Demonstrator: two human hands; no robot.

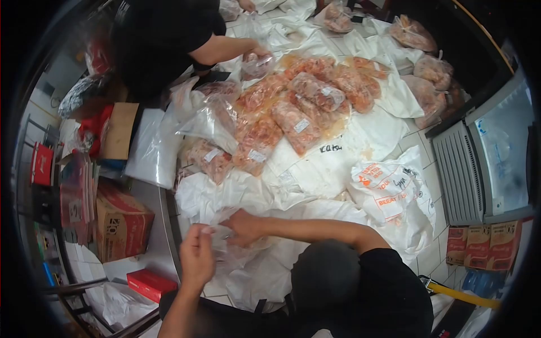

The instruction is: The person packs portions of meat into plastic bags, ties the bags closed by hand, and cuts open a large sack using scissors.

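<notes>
My left hand (197,253) is raised at the lower left with its fingers curled together; whatever they may hold is too small to tell. Just right of it, my right hand (241,226) is closed on a crumpled clear plastic bag (242,254), its fingertips partly hidden by the film. White sacks (298,211) lie under and beyond this bag. Farther forward, several clear bags of raw meat (298,124) with white labels lie in a pile on white sheets. One labelled meat bag (208,160) rests at the pile's near left.
A co-worker's hand (258,53) holds a bagged piece at the top. Cartons (121,222) and flat plastic sheets (151,149) stand at left. A printed sack (389,191), a grey appliance (459,174) and more cartons (487,247) are at right.
</notes>
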